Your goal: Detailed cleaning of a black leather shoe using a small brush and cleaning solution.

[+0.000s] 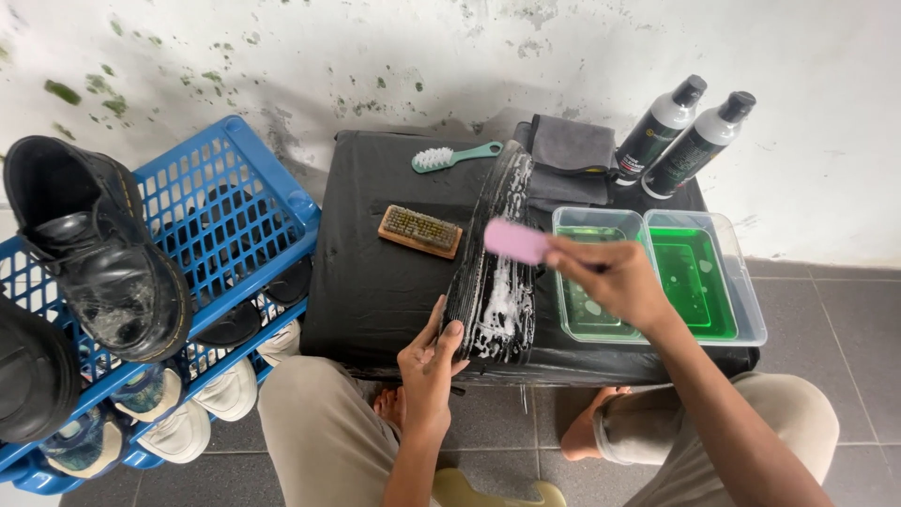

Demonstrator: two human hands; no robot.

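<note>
A black shoe (497, 272) lies sole-up on a low table covered in black cloth (366, 282), its sole streaked with white foam. My left hand (427, 361) grips the near end of the shoe and steadies it. My right hand (610, 277) holds a pink brush (514, 241) by its handle, just above the middle of the sole.
Two clear tubs of green liquid (694, 272) sit at the right. A wooden brush (420, 230), a teal-handled brush (455, 155), grey cloths (571, 155) and two bottles (676, 136) lie behind. A blue rack (225, 216) with black boots (103, 253) stands left.
</note>
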